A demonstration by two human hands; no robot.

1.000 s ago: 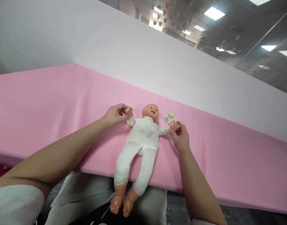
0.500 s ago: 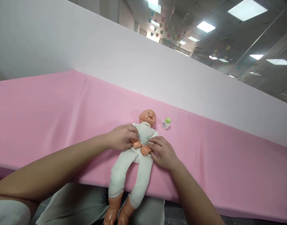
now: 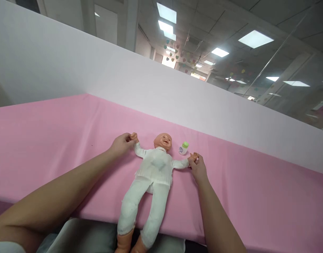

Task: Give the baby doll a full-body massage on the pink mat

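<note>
The doll lies face up on the pink table cover, its head toward the far side and its legs hanging over the near edge. Its arms are spread wide to left and right. The left hand is closed around the doll's hand on the left; the right hand pinches the doll's other hand on the right. A small bottle with a green cap stands just right of the doll's head, near the right hand. A white wall rises behind the table.
</note>
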